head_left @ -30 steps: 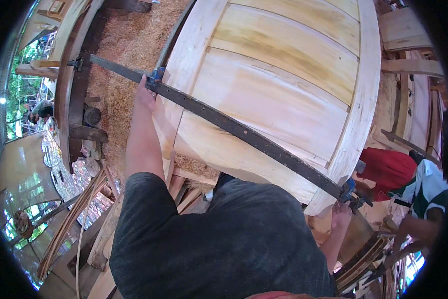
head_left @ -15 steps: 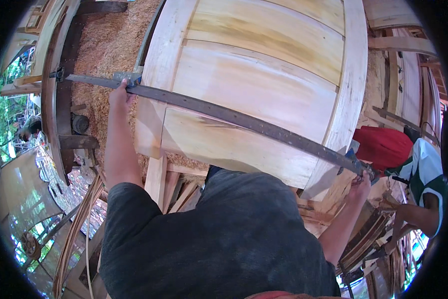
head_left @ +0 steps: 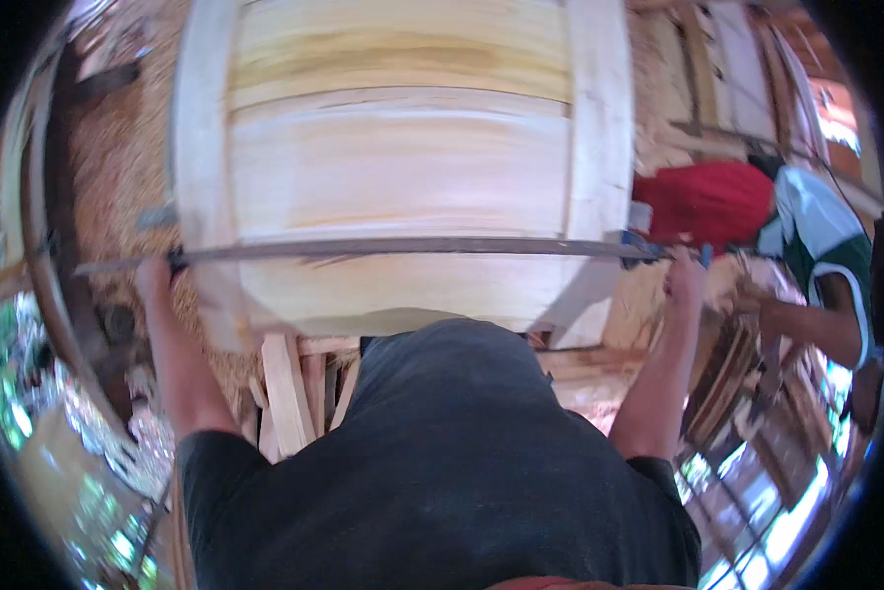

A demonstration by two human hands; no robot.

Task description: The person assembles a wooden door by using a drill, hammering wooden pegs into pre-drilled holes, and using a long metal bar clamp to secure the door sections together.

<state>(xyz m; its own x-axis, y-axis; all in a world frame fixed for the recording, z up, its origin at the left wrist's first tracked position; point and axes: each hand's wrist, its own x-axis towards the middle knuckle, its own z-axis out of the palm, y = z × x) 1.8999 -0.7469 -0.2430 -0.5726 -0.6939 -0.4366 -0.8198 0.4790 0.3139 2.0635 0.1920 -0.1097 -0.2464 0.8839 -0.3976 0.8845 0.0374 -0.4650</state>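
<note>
A long dark metal bar clamp (head_left: 412,248) stretches left to right across a pale wooden frame-and-panel piece (head_left: 402,162), close to its near end. My left hand (head_left: 154,279) is closed round the bar just outside the left edge of the panel. At the clamp's right end, my right hand (head_left: 685,277) grips it beside the blue jaw (head_left: 637,246); its fingers are partly blurred. A grey block-like clamp part (head_left: 156,216) shows at the panel's left edge, too smeared to tell whether it touches.
At the right a person in a white and green shirt (head_left: 823,231) bends close, next to a red cloth-like shape (head_left: 705,205). Wood shavings (head_left: 117,172) cover the ground at the left. Timber pieces (head_left: 286,393) stand below the panel, and stacked boards (head_left: 732,388) lie at lower right.
The bar has gone from slanting to nearly level across the view. My left hand sits lower and further left, my right hand higher. The whole view has turned, and both hands kept their grip.
</note>
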